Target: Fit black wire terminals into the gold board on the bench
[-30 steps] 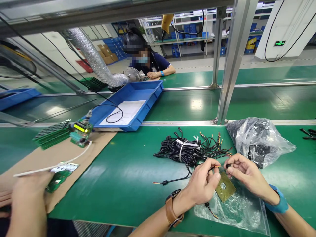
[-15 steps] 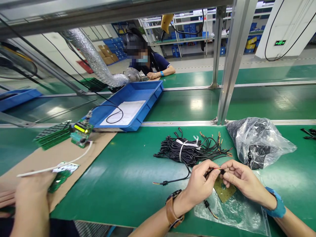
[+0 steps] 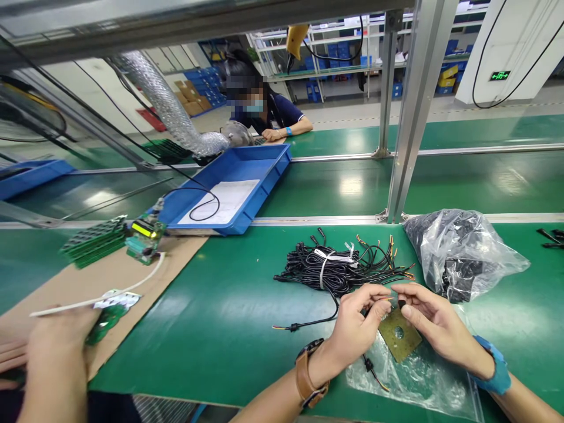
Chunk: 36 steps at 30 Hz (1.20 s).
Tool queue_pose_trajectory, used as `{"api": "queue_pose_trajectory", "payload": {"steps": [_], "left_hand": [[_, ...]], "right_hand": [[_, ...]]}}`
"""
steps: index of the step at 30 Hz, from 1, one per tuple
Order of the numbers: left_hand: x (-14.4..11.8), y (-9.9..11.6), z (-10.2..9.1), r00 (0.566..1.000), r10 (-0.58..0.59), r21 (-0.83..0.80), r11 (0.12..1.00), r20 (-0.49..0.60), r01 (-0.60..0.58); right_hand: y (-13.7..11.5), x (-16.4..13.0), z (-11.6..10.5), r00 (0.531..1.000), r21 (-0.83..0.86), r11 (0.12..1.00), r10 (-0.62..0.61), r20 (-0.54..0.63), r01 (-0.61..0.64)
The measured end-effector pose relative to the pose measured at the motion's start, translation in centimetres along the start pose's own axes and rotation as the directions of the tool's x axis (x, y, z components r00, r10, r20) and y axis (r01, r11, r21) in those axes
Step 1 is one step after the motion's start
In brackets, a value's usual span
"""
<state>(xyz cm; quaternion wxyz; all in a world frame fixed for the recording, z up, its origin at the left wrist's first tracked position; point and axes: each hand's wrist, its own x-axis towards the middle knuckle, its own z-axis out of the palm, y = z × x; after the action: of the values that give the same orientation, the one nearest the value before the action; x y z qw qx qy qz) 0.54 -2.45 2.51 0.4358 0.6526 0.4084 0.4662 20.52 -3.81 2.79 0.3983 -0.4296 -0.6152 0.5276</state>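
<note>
My left hand (image 3: pixel 359 317) pinches the end of a black cable, its thin coloured wires poking out between thumb and forefinger. Close by on the right, my right hand (image 3: pixel 434 320) grips a small black part (image 3: pixel 401 304) at its fingertips; its exact kind is too small to tell. Under both hands lies a yellow-brown square plate (image 3: pixel 400 338) with a round hole, on a clear plastic bag (image 3: pixel 418 388). Another cable end (image 3: pixel 369 365) with a black collar hangs below my left wrist. Behind, a tied bundle of black cables (image 3: pixel 324 270) shows bare coloured wire ends.
A clear bag of black parts (image 3: pixel 467 252) stands at right. The blue tray (image 3: pixel 240 226) holds paper. At left, a co-worker's hand (image 3: pixel 61 335) is by a green circuit board (image 3: pixel 108 322) on cardboard (image 3: pixel 176 267). A metal post (image 3: pixel 409 117) rises ahead; another person sits opposite.
My hands have drawn slightly apart: the coloured wires and the small black part, close together before, now have a gap between them. More of the plate shows.
</note>
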Motion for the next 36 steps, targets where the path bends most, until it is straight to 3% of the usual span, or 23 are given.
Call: {"api": "queue_pose_trajectory", "payload": {"steps": [3, 5, 9, 12, 17, 23, 30, 36], "left_hand": [[-0.1, -0.1, 0.0, 1.000, 0.020, 0.013, 1.000, -0.015, -0.020], [-0.1, 0.0, 0.0, 0.999, 0.031, 0.031, 0.999, -0.008, -0.031], [0.0, 0.1, 0.1, 1.000, 0.023, 0.042, 0.999, -0.010, -0.022], [0.0, -0.1, 0.1, 1.000, 0.024, 0.062, 0.998, -0.013, -0.023], [-0.2, -0.1, 0.1, 0.999, 0.037, 0.093, 0.995, 0.005, -0.038], [-0.3, -0.2, 0.2, 0.997, 0.073, 0.109, 0.991, 0.019, -0.075], [0.1, -0.2, 0.1, 0.977, 0.208, 0.166, 0.963, 0.043, -0.212], [0.3, 0.0, 0.1, 0.966, 0.249, 0.131, 0.957, 0.075, -0.257]], "right_hand": [[-0.1, 0.1, 0.0, 0.997, -0.044, 0.996, -0.077, 0.020, 0.078], [0.0, 0.2, 0.2, 0.996, -0.038, 0.996, -0.082, -0.032, 0.081], [0.0, 0.1, 0.8, 0.988, 0.081, 0.995, 0.064, -0.142, -0.053], [-0.3, 0.0, 1.3, 0.985, 0.211, 0.969, 0.147, -0.089, -0.126], [-0.5, 0.0, 1.7, 0.983, 0.297, 0.940, 0.182, -0.021, -0.167], [-0.2, -0.1, 1.8, 0.983, 0.285, 0.943, 0.184, -0.018, -0.171], [0.1, -0.1, 1.5, 0.987, 0.287, 0.947, 0.158, -0.030, -0.144], [0.7, -0.3, 1.3, 0.991, 0.146, 0.985, 0.105, -0.086, -0.091]]}}
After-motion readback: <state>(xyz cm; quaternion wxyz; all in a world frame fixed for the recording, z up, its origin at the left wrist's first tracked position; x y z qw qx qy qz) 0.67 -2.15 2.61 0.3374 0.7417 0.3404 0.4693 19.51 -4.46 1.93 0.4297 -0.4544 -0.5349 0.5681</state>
